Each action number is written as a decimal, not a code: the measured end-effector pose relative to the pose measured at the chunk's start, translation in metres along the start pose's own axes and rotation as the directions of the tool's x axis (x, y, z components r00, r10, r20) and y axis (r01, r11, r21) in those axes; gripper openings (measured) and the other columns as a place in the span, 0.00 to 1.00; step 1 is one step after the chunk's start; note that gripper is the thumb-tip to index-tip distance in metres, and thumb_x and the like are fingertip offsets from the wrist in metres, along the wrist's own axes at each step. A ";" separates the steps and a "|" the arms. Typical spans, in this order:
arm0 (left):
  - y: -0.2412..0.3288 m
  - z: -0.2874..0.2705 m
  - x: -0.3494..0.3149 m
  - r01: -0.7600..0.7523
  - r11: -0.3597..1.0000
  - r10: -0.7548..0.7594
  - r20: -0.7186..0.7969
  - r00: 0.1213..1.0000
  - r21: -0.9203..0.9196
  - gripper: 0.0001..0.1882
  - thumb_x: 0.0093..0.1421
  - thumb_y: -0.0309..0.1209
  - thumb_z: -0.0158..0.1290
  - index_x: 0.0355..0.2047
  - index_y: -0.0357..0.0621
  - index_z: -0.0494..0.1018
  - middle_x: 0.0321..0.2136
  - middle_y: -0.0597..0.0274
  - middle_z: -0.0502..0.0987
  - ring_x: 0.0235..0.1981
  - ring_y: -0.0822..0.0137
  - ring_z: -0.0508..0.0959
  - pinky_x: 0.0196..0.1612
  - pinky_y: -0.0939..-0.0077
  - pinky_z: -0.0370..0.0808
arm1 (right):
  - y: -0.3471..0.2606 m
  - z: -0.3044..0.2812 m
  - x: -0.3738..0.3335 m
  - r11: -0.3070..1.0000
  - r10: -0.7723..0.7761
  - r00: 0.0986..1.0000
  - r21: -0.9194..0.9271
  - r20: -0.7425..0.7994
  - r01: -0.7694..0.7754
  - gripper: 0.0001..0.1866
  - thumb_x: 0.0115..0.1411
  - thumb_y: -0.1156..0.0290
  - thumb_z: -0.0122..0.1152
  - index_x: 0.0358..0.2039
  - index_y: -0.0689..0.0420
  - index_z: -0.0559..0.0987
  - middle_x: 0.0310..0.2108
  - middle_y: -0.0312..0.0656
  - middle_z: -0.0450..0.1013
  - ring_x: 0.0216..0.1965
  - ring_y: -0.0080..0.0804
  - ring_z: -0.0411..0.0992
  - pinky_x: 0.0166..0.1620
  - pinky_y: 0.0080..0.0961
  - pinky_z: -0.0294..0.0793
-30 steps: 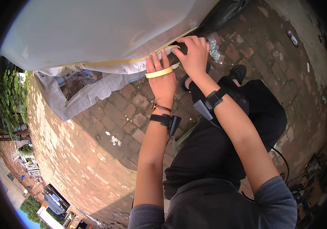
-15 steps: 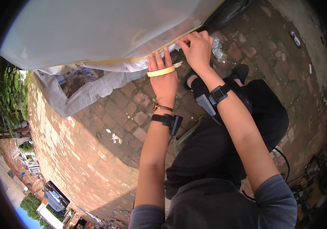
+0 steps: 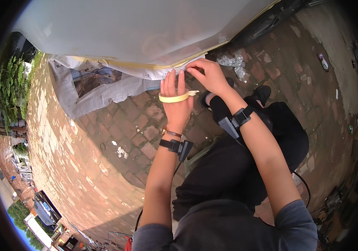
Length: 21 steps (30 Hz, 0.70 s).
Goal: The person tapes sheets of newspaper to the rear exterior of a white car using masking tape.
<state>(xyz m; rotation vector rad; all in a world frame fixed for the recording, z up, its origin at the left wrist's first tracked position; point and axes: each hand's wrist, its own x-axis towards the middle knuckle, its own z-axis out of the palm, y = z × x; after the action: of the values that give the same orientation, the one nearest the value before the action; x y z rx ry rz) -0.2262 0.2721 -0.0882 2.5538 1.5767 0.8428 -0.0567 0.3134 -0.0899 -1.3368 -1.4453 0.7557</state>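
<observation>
A pale grey car panel (image 3: 145, 33) fills the top of the view, with yellow masking tape (image 3: 145, 65) along its lower edge. Newspaper (image 3: 91, 100) hangs from that edge down onto the bricks. My left hand (image 3: 177, 111) has its fingers stretched out, tips against the paper's upper margin. Around those fingers sits a roll of yellow masking tape (image 3: 171, 99), its loose end sticking out to the right. My right hand (image 3: 212, 77) is closed in a pinch at the paper's right end, just under the panel edge; its fingertips partly hide what they grip.
Brick paving (image 3: 145, 125) lies below, with white scraps (image 3: 120, 151) on it. Crumpled foil (image 3: 237, 65) is near a dark wheel (image 3: 266, 23). My black-shoed foot (image 3: 262, 95) rests at right. A small bottle (image 3: 323, 61) lies by the concrete edge.
Both hands are now lower relative to the panel's taped edge, with the right hand at the paper. The whole view has shifted, showing more of the panel's right side and the foil.
</observation>
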 end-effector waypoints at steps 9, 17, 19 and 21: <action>-0.046 -0.025 0.016 0.484 0.733 -0.611 -0.149 0.778 -0.477 0.13 0.60 0.28 0.60 0.43 0.36 0.72 0.40 0.53 0.74 0.44 0.56 0.75 0.50 0.62 0.70 | -0.012 0.031 0.008 0.994 0.109 0.987 -0.008 -0.120 -0.111 0.11 0.55 0.67 0.73 0.30 0.62 0.81 0.26 0.41 0.80 0.26 0.29 0.76 0.36 0.26 0.76; -0.089 -0.017 0.050 0.369 0.504 -0.642 -0.053 0.765 -0.781 0.16 0.61 0.34 0.63 0.40 0.32 0.76 0.36 0.54 0.82 0.37 0.61 0.79 0.45 0.66 0.73 | -0.026 0.068 0.008 0.951 0.174 0.959 -0.213 -0.226 -0.222 0.15 0.52 0.63 0.76 0.23 0.61 0.81 0.20 0.41 0.77 0.22 0.33 0.75 0.30 0.29 0.73; -0.103 -0.021 0.050 0.406 0.475 -0.624 0.027 0.781 -0.781 0.18 0.59 0.35 0.65 0.40 0.33 0.77 0.36 0.54 0.83 0.37 0.61 0.80 0.45 0.65 0.74 | -0.031 0.071 0.008 0.940 0.164 0.964 -0.262 -0.209 -0.217 0.15 0.55 0.63 0.74 0.24 0.61 0.80 0.21 0.41 0.77 0.22 0.32 0.75 0.29 0.29 0.73; -0.110 -0.025 0.051 0.479 0.463 -0.589 0.145 0.795 -0.746 0.19 0.57 0.36 0.67 0.41 0.33 0.77 0.35 0.55 0.83 0.36 0.60 0.80 0.44 0.65 0.74 | -0.032 0.069 0.005 0.943 0.125 0.975 -0.284 -0.186 -0.175 0.14 0.59 0.64 0.70 0.27 0.61 0.80 0.21 0.41 0.78 0.22 0.30 0.75 0.30 0.28 0.73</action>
<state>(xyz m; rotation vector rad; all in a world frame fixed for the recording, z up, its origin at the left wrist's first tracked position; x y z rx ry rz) -0.3111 0.3622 -0.0769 1.3086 1.4604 1.2403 -0.1314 0.3236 -0.0813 -1.7172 -1.3721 0.5198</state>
